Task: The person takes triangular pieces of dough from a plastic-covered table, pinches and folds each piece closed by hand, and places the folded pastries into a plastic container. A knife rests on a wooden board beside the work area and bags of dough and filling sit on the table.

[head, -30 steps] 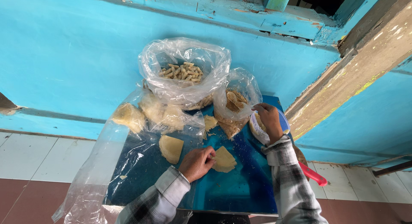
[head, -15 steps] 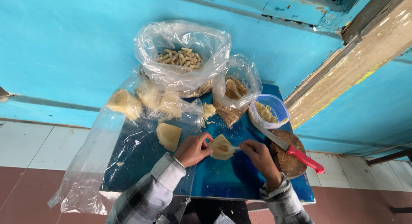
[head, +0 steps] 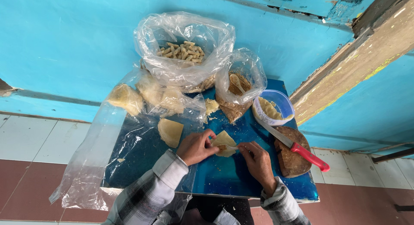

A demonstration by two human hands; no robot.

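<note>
- Two hands meet at the middle of the small blue table (head: 241, 182): the left hand (head: 196, 146) and the right hand (head: 257, 161) pinch opposite edges of a pale pastry wrapper (head: 224, 143), fingers curled nearly closed on it, probably so the sheet folds evenly over its filling.
- Wrapper lies flat on the tabletop, between the hands, just right of a spare wrapper (head: 170, 132) kept within easy reach.
- Large clear bag of finished rolls (head: 183, 50) stands against the turquoise wall (head: 64, 39), behind the work area, seemingly to keep them apart from raw sheets.
- Smaller bag of brown crumb filling (head: 235, 93), with a spoon (head: 236, 82) in it, sits open beside a blue-rimmed plastic tub (head: 282, 105); both are near the right hand.
- Red-handled knife (head: 297, 148) rests across a round wooden board (head: 293, 158) at the table's right edge, blade clear of the hands.
- Long flat bag of stacked wrappers (head: 129, 100) trails off the left side.
- Change from one second earlier: the right hand, then up at the tub, has come down to the wrapper. Half a second ago both hands already flanked it; now they grip closer.
</note>
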